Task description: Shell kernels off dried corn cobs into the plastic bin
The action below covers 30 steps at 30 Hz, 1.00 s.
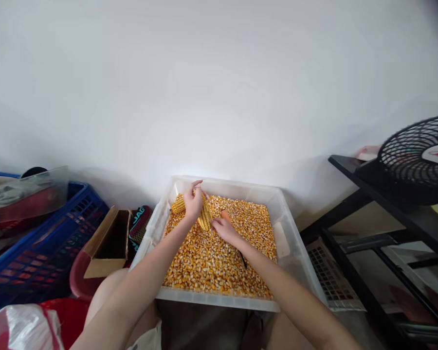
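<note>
A yellow corn cob (205, 217), its rows of kernels mostly in place, is held at a slant over a bin of loose kernels. My left hand (193, 201) is wrapped round its upper part. At the cob's lower end, the fingers of my right hand (224, 230) pinch against its side. Another corn cob (178, 206) lies on the loose corn kernels (200, 262), just left of my left hand. An orange piece (225, 214) shows behind my right hand, and a thin dark piece (243, 260) sticks out below that wrist; whether they join is hidden.
The translucent plastic bin (295, 243) stands against the white wall. To its left are an open cardboard box (109, 243), a dark shoe (140, 226) and a blue crate (40, 257). A black fan (416, 155) sits on a dark rack (390, 209) at right.
</note>
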Each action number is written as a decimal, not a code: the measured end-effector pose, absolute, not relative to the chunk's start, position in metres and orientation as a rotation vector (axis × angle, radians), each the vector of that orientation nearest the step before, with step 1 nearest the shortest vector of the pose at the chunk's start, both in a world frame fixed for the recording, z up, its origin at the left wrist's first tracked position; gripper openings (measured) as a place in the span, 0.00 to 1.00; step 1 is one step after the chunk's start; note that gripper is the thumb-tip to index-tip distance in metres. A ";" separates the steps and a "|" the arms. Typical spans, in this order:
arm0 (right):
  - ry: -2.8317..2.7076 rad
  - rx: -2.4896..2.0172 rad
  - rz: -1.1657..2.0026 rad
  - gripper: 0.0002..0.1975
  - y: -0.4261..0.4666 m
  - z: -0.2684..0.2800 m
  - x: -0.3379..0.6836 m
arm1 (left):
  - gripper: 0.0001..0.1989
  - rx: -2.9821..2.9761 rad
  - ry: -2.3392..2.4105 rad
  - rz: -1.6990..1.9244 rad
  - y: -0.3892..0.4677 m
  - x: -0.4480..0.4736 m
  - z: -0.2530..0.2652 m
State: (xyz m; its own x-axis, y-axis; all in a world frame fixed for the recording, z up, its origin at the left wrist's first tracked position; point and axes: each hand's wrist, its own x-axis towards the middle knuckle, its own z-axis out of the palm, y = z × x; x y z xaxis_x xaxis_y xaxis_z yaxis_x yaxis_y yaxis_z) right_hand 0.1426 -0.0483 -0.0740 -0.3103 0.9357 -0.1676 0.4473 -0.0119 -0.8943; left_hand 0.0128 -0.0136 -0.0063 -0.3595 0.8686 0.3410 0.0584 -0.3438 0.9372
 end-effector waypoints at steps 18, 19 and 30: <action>-1.617 -1.373 1.321 0.12 -0.045 -0.065 0.144 | 0.14 1.366 1.291 1.808 -0.021 0.015 0.006; -1.546 -1.345 1.308 0.13 -0.043 -0.060 0.148 | 0.14 1.246 1.293 1.846 -0.015 0.009 0.006; -1.495 -1.158 1.078 0.20 -0.039 -0.046 0.161 | 0.11 0.694 1.261 1.600 0.012 -0.016 -0.040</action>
State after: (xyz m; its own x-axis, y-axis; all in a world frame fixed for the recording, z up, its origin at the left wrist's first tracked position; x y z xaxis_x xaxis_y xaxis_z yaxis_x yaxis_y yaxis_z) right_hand 0.1609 -0.0392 -0.0461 -0.1255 0.9806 0.1506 0.1667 0.1705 -0.9712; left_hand -0.0160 0.0125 -0.0396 -0.3878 0.9141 -0.1182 -0.3284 -0.0172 0.9444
